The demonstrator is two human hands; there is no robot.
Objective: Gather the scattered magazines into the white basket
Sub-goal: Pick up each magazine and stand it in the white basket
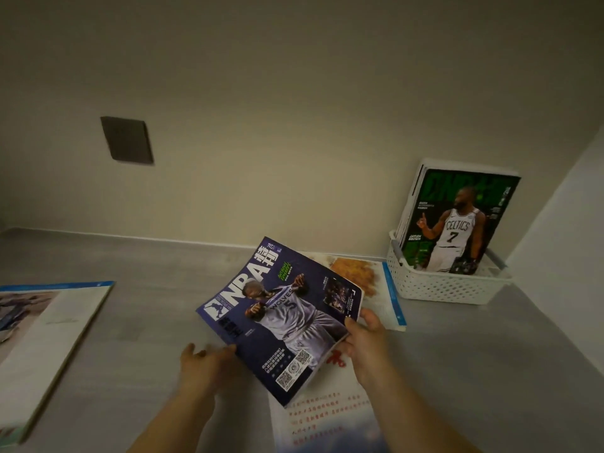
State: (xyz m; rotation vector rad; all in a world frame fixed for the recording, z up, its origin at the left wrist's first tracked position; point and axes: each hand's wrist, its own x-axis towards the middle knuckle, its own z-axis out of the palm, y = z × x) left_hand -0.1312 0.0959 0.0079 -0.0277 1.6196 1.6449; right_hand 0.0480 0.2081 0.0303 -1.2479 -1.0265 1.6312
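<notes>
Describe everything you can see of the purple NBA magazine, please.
The magazine is thin and glossy, with a dark purple cover: white NBA title, a player in a Wolves number 5 jersey, QR codes near the bottom. It is held tilted above the table, cover up, slightly bent. The right hand pinches its right edge, thumb on the cover. The left hand touches its lower left edge; blur hides how.
</notes>
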